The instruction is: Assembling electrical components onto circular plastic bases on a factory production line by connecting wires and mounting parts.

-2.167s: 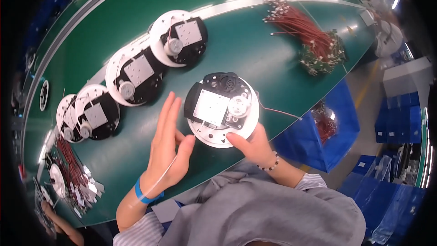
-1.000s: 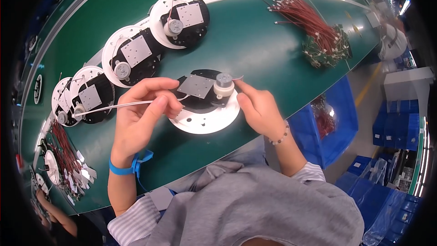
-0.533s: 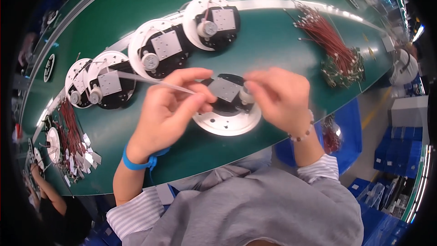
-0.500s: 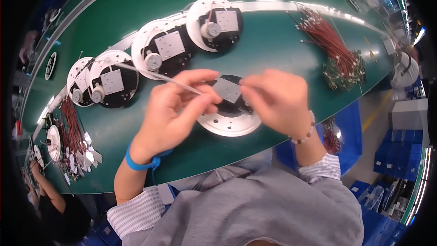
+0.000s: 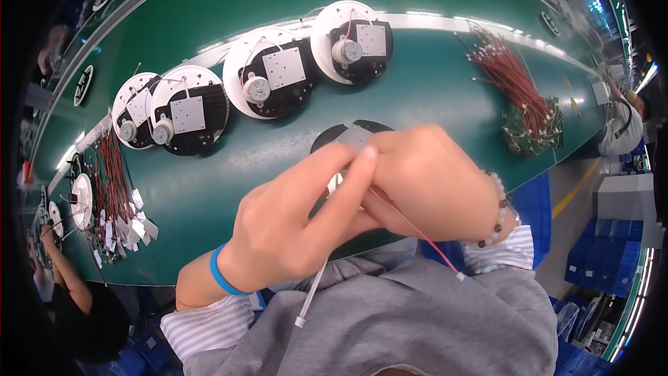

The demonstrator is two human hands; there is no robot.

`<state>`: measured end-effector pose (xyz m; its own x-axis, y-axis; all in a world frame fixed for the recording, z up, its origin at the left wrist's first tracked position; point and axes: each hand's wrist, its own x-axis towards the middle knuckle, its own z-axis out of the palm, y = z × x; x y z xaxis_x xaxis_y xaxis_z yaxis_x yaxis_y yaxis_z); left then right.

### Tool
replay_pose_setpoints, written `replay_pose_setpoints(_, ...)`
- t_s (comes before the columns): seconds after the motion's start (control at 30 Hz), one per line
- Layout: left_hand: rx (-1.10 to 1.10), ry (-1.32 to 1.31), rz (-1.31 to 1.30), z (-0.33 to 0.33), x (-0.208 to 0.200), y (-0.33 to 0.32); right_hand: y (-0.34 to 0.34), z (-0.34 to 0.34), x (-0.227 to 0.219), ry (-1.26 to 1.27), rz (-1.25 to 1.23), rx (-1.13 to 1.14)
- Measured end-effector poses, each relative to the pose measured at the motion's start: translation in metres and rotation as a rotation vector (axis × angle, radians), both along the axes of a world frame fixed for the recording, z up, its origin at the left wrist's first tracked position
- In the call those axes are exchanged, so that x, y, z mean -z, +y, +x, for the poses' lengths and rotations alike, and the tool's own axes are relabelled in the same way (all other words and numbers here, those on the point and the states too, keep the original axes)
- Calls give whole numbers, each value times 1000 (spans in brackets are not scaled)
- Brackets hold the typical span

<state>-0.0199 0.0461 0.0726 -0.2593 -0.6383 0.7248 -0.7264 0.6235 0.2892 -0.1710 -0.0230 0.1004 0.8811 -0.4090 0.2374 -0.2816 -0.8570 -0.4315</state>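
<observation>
My left hand [image 5: 292, 216] and my right hand [image 5: 431, 181] meet, fingertips together, above a round black-and-white disc assembly [image 5: 341, 131], which they largely cover. Pinched in my left hand is a white cable [image 5: 314, 291]; its end with a small white connector hangs toward my body. A thin red wire [image 5: 412, 223] runs out from beneath the curled fingers of my right hand, ending in a white connector near my shirt. Where the two leads meet between the fingertips is hidden.
Several similar disc assemblies [image 5: 268, 73] with grey plates and round motors line the far side of the green table [image 5: 431, 90]. A bundle of red wires [image 5: 511, 76] lies at right, another bundle [image 5: 115, 188] at left. A blue bin [image 5: 536, 216] stands off the right edge.
My hands have come together over the disc assembly. The white cable, which stretched up and left from my left hand, now hangs toward me, and the red wire has come into view.
</observation>
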Motion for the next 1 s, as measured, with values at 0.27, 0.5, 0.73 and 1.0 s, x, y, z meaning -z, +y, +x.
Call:
replay_pose_setpoints(0.27, 159, -31, 11, -9, -5, 15, 10, 11, 0, 256, 92, 4)
replay_pose_setpoints(0.5, 302, 92, 176, 4, -16, 18, 8, 8, 10, 234, 131, -90)
replay_pose_setpoints(0.73, 381, 730, 460, 12, -23, 6, 0, 4, -12, -193, 141, -317)
replay_pose_setpoints(1.0, 447, 1072, 676, 25, -34, 2, -9, 14, 5, -349, 977, -459)
